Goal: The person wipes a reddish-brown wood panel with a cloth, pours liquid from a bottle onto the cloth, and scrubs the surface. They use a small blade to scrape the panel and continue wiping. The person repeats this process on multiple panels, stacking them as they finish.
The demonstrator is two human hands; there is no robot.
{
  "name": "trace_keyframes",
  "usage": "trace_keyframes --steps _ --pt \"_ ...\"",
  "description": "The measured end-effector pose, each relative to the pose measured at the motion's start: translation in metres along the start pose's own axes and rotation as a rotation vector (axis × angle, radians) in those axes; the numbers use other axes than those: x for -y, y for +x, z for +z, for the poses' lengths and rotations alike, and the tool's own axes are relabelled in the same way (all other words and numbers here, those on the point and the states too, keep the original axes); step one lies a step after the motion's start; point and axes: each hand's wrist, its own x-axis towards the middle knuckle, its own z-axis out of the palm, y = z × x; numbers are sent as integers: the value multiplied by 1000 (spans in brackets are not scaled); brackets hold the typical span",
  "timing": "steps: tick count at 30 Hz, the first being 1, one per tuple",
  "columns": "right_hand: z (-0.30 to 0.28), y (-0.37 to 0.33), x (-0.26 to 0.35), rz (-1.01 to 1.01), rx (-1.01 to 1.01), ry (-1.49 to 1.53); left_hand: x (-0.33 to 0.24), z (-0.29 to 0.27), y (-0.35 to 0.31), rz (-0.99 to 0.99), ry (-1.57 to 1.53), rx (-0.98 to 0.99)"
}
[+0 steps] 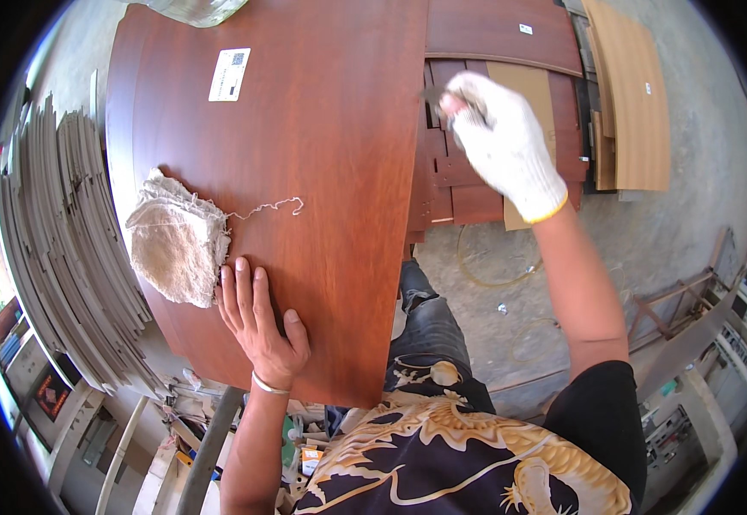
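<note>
My bare left hand [257,324] lies flat on a reddish-brown wood-grain board [339,249], fingers stretched out. Its fingertips reach the edge of a folded, frayed whitish cloth [178,240], from which a loose thread trails over the board. A white cotton glove with a yellow cuff covers my right hand [506,142], raised past the board's right edge. Its fingers are closed on a small dark flat piece [432,95], blurred and too small to name. A white printed label [229,75] sticks to the far part of the board.
Stacked reddish-brown panels [502,34] lie beyond the right edge, with lighter wood panels [639,103] beside them. Long grey strips [64,232] are piled at the left. A yellowish strap loop [485,279] lies on the concrete floor. A clear rounded object [193,7] shows at the top.
</note>
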Motion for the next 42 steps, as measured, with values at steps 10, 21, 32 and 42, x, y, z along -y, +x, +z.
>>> trace_keyframes --steps 10,21,32,42 --pt "30 -34 14 -237 -31 -253 -1 2 0 7 -7 -20" --pt "24 -72 6 58 187 177 1 2 0 27 7 -21" --pt "9 -10 11 -71 87 -148 0 4 1 53 6 -18" --pt "6 -43 8 48 69 282 2 4 -2 27 -12 -19"
